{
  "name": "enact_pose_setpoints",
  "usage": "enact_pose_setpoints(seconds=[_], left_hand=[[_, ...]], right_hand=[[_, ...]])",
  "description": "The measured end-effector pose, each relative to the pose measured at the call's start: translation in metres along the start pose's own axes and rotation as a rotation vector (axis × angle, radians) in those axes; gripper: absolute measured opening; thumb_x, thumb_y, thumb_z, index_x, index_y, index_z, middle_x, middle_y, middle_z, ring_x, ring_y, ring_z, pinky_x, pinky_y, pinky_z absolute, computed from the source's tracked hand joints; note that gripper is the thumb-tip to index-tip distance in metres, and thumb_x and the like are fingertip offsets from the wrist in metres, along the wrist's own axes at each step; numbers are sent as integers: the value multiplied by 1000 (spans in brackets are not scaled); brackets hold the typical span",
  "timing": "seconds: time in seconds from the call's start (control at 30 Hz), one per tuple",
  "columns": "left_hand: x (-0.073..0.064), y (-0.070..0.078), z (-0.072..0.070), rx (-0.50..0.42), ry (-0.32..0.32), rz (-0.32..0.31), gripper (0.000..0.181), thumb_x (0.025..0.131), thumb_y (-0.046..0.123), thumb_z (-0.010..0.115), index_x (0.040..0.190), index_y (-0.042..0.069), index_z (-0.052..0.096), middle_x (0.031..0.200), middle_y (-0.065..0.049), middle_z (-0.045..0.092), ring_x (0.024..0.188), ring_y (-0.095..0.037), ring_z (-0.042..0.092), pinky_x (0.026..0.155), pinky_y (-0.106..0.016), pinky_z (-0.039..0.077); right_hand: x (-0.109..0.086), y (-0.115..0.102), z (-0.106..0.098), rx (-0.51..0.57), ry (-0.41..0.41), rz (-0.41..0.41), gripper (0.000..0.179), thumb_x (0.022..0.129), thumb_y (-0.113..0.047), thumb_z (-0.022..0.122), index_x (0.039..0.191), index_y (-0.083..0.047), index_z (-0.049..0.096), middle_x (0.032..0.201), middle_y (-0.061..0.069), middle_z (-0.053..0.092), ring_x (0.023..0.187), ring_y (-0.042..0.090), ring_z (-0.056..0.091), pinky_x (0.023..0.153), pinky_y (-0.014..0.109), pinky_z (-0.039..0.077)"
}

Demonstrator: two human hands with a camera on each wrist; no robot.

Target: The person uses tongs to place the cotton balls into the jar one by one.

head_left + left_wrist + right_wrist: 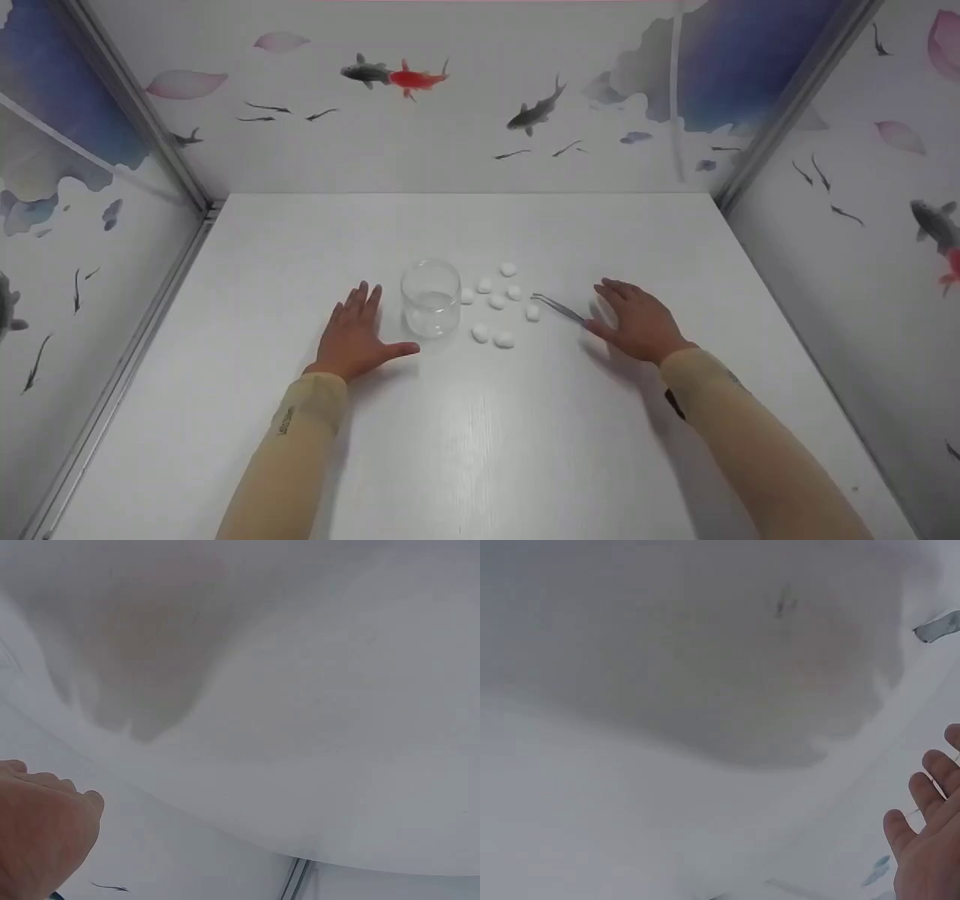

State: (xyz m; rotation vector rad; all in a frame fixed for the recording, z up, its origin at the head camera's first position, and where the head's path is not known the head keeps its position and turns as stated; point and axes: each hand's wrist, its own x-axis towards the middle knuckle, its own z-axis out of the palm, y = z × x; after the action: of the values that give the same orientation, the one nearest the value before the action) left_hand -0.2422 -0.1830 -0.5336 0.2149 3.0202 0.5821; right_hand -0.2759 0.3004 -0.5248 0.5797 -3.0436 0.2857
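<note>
To the left of a clear glass jar (430, 324), my left hand (351, 339) is spread with its thumb pointing toward the jar's base and nothing in its grasp. My right hand (639, 322) is also spread, on the right side, fingers extended. Bent-tip metal tweezers (561, 307) lie on the table, their back end reaching my right thumb in the head view. In the right wrist view, a flat grey end of the tweezers (939, 628) shows apart from the fingers (928, 795). Several white cotton balls (504, 340) are scattered between the jar and the tweezers.
The white table (465, 450) meets a back wall (465, 150) printed with fish and petals. Similar panels (847, 247) stand along both sides, with metal frame strips (787, 112) at the corners.
</note>
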Motion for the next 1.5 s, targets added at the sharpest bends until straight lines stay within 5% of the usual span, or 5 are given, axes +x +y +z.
enact_pose_setpoints(seconds=[0.27, 0.5, 0.7, 0.83, 1.5], left_hand=[[3, 11, 2, -89, -46, -25, 124, 74, 81, 63, 160, 6, 12, 165, -16, 9, 151, -32, 5, 123, -47, 2], [10, 28, 7, -230, -92, -66, 123, 72, 78, 69, 159, 7, 17, 162, -18, 22, 150, -33, 15, 123, -44, 5], [17, 37, 14, -391, -44, -61, 113, 74, 63, 79, 159, 12, 24, 156, -12, 38, 144, -33, 30, 123, -48, 11], [21, 35, 19, -460, -32, -105, 110, 75, 56, 82, 159, 14, 24, 157, -12, 36, 145, -35, 30, 120, -53, 18], [29, 35, 30, -530, -8, -146, 106, 75, 45, 87, 156, 11, 30, 154, -11, 40, 143, -31, 33, 119, -47, 24]], right_hand=[[16, -26, 2, 134, -78, 22, 75, 97, -65, 47, 146, -9, 50, 144, 17, 50, 135, 36, 44, 109, 56, 38], [27, -34, 11, 18, -67, -68, 54, 98, -44, 62, 135, -5, 60, 122, 14, 63, 112, 31, 60, 95, 49, 52], [32, -41, 18, 6, -51, -63, 35, 95, -29, 69, 121, -5, 68, 103, 8, 64, 93, 24, 63, 83, 42, 56], [36, -45, 19, 19, -50, -38, 27, 94, -22, 71, 115, -5, 71, 98, 5, 64, 88, 22, 63, 80, 39, 56], [44, -47, 19, 20, 20, -50, 11, 93, -11, 69, 102, -7, 74, 87, 4, 65, 78, 22, 64, 72, 40, 56]])
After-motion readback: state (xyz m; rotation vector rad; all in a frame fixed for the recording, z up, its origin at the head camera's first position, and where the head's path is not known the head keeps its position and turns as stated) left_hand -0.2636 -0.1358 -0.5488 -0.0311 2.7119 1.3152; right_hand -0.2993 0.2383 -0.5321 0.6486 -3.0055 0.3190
